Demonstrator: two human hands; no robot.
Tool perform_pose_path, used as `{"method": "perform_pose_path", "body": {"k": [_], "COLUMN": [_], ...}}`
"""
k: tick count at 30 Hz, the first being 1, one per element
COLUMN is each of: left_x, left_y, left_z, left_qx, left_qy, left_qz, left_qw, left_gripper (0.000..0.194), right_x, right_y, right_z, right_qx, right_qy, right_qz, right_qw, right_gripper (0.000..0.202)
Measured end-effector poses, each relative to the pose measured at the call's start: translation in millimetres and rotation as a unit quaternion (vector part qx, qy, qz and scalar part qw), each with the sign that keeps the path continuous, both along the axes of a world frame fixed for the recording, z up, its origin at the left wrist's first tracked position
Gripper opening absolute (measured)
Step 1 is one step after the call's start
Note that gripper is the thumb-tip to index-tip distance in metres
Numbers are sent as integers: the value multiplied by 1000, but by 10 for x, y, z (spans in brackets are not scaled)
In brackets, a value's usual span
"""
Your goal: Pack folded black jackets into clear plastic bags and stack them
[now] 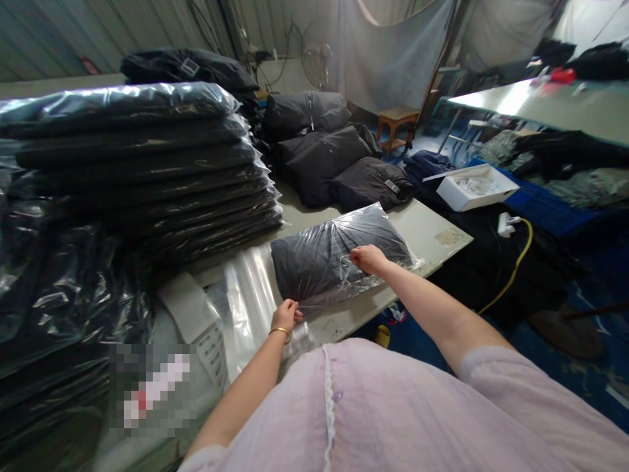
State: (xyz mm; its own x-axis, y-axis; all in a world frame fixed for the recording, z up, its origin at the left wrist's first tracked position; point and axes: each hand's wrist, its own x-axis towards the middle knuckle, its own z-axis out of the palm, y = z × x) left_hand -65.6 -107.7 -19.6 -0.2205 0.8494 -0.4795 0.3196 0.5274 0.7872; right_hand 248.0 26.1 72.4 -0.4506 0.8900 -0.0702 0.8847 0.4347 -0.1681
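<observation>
A dark folded garment in a clear plastic bag (324, 252) lies on the pale table (432, 226) in front of me. My left hand (287, 316), with a gold bangle at the wrist, pinches the plastic at the bag's near left corner. Closed on the bag's film, my right hand (367, 258) is over the right half of the package. Clear empty plastic bags (248, 298) lie flat just left of the package, partly under my left forearm. Left of these rests a sheet of labels (210, 347).
Tall stacks of bagged dark garments (147, 157) stand at the left. Behind the package are piled dark garments (319, 157). To the right are an open white box (476, 187), a yellow cable (515, 269) and a wooden stool (397, 120) farther back.
</observation>
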Motion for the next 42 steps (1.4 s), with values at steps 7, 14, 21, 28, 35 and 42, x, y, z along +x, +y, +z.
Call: {"method": "perform_pose_path", "body": {"k": [7, 14, 21, 28, 35, 42], "left_x": [-2, -14, -22, -30, -29, -121], "left_y": [-28, -39, -13, 0, -12, 11], "left_z": [-55, -55, 3, 34, 21, 136], "left_qx": [10, 12, -4, 4, 6, -41], "left_qy": [-18, -29, -25, -23, -35, -73], "left_qz": [9, 7, 3, -7, -2, -33], "left_qw": [1000, 999, 1000, 1000, 999, 996], "left_gripper": [16, 15, 15, 16, 15, 26], "right_x": [-381, -284, -330, 305, 131, -382], "right_y": [315, -283, -1204, -1060, -1179, -1135], "right_z": [26, -356, -973, -1112, -992, -968], "right_qx": [4, 162, 70, 82, 131, 83], "right_qy": [301, 294, 96, 39, 59, 75], "right_qz": [-210, -74, 253, 122, 38, 137], "right_qw": [930, 939, 960, 988, 989, 984], "right_gripper": [24, 46, 67, 64, 67, 65]}}
